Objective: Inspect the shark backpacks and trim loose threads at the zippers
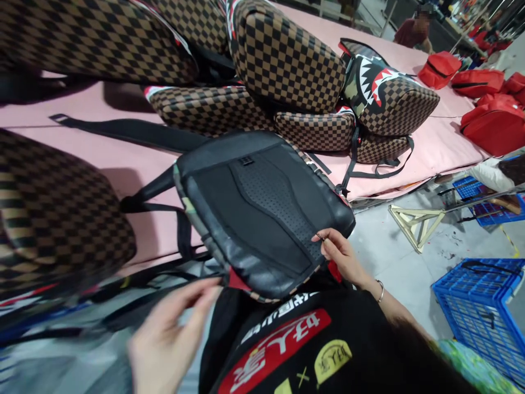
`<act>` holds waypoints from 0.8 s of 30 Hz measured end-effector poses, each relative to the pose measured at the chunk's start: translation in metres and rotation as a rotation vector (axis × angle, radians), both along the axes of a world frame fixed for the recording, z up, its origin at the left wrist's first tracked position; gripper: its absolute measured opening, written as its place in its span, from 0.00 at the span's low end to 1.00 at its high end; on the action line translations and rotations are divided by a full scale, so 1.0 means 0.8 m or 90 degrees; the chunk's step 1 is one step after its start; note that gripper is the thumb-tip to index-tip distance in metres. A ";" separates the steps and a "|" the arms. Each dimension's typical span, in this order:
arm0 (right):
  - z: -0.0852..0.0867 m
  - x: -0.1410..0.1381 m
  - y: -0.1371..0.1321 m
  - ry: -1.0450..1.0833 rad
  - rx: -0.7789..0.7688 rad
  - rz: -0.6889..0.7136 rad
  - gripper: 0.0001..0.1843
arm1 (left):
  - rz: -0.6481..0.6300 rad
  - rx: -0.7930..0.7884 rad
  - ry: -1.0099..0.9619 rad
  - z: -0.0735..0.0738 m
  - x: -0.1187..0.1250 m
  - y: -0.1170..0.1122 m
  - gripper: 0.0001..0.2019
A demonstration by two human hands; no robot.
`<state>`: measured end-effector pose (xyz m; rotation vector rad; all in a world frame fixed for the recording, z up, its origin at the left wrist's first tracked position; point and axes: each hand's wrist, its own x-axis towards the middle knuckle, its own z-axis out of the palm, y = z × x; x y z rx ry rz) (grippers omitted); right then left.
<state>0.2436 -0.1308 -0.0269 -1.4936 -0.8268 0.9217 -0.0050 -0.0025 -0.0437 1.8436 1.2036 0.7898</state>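
A black backpack (266,202) lies back panel up on the pink table edge, against the person's front. Its panel has a perforated strip down the middle, and checkered and camouflage material shows along its edges. My right hand (342,257) is over the bag's near right part, thumb and finger pinched on a small, thin, dark thing too small to name. My left hand (172,334) is slightly blurred beside the near left corner, by a red tab (239,280). Its thumb and fingers are closed together; what they hold, if anything, cannot be made out. Black straps (135,134) spread leftward.
Several brown-and-black checkered backpacks (287,65) are piled along the far side of the pink table (435,137). Another checkered bag (61,213) stands at left. Red bags (492,126) lie farther right. Blue crates (476,306) stand on the floor; a person (412,33) is behind.
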 end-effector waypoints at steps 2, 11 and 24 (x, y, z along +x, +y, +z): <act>0.001 -0.004 -0.005 -0.040 -0.024 0.024 0.19 | -0.136 0.058 0.032 -0.007 0.014 -0.020 0.14; -0.010 -0.023 -0.046 -0.107 -0.063 0.104 0.20 | -0.271 0.204 0.097 -0.042 0.050 -0.071 0.07; -0.047 -0.041 -0.078 -0.341 -0.013 0.125 0.13 | -0.041 -0.082 -0.018 -0.047 0.023 -0.119 0.07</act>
